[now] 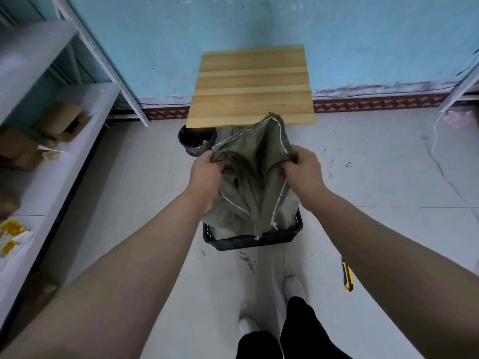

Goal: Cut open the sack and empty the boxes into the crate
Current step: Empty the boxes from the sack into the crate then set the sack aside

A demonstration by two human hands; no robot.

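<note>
Sack (252,182) gripped over crate (248,242)

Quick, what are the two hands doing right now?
Left hand: closed, grip on the sack at its left side, above the crate.
Right hand: closed, grip on the sack's right side.

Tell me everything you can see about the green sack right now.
The olive-green woven sack looks limp and crumpled, like coarse plastic weave, with pale stitched seams and loose thread ends. Both hands hold it up by its upper part: the left hand and right hand each bunch a fistful. Its lower end hangs into the dark plastic crate on the floor. No boxes are visible.
</note>
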